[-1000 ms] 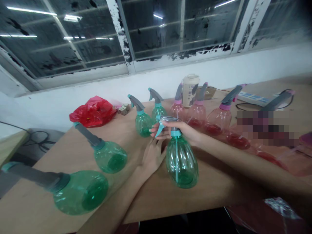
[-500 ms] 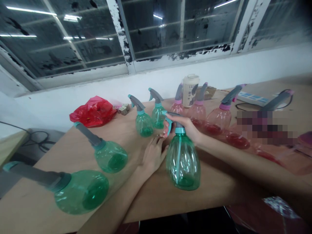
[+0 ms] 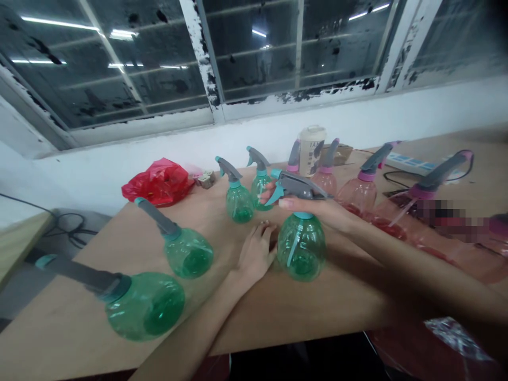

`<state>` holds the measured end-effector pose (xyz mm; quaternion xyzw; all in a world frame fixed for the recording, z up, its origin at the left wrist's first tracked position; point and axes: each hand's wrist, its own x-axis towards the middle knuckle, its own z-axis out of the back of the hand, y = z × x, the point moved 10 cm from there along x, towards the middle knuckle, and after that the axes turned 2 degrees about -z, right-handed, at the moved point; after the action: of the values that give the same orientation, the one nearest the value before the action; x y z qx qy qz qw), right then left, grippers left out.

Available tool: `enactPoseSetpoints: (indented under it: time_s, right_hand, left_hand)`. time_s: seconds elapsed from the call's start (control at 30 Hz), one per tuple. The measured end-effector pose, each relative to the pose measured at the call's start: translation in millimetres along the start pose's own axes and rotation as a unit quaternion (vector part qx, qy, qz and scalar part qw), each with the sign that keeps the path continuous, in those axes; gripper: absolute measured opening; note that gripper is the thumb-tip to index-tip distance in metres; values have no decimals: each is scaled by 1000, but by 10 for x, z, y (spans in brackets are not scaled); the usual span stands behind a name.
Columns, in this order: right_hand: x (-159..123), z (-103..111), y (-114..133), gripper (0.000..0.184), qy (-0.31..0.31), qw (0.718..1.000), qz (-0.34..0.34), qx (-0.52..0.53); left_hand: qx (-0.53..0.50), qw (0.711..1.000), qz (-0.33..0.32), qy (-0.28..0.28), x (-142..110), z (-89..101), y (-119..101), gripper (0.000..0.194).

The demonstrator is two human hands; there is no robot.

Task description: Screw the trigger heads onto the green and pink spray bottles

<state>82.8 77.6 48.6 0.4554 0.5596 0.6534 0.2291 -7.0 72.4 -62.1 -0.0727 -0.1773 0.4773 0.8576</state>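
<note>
My right hand (image 3: 311,206) is closed around the neck of a green spray bottle (image 3: 302,248) with a grey and teal trigger head. The nozzle points left, and one or two fingertips show by the trigger. The bottle stands about upright; whether its base touches the table I cannot tell. Just left of it, my left hand (image 3: 257,253) lies on the tabletop with its fingers stretched out, holding nothing. Beyond that hand are two more green spray bottles (image 3: 240,202). Another green spray bottle (image 3: 189,253) and a nearer one (image 3: 146,306) stand to the left.
Several pink spray bottles (image 3: 357,193) line the right side. A paper cup (image 3: 311,151) stands behind them, near a power strip (image 3: 413,161) with a black cable. At the back left lies a red plastic bag (image 3: 159,182). The wooden table (image 3: 309,312) ends close in front of me.
My right hand has tipped the held bottle, so its base has swung away from me and its trigger head shows more from above. My left hand stays on the table. The view has shifted slightly.
</note>
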Motion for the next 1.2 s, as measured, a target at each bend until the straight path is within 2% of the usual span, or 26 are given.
enactPoseSetpoints:
  time_s: [0.1,0.27,0.4,0.53,0.63,0.77,0.9,1.07,1.2]
  right_hand:
    - [-8,23,50,32,-1,999,16,-28]
    - [8,60,104,46,-39,998,24,-30]
    - [130,76,220,45,-81,995,51,-15]
    - [384,-120,262,38,-79,995,59,-16]
    - [566,-369,252,35,-93,988,104,-61]
    - [750,-678,53,31,-136,970,151,-136]
    - [929,-910,-223,30,-125,965,163,-164]
    - [1106,-930,-431,30,-157,958,139,-194]
    - [1198,-961,-460,34,-160,959,150,-180]
  left_hand:
    - [-2,1000,-14,0,-17,7,-45,41]
    - [-3,1000,-29,-9,-6,-49,-78,39]
    - [4,999,-32,-19,-12,-142,-162,32]
    - [11,999,-43,-14,-86,-240,-330,30]
    - [14,998,-56,-11,-144,-255,-456,33]
    - [14,997,-71,-4,-179,-225,-551,33]
    - [15,996,-83,1,-210,-189,-596,34]
    - [2,995,-104,-4,-235,-155,-651,28]
    - [-6,994,-106,-14,-226,-159,-648,29]
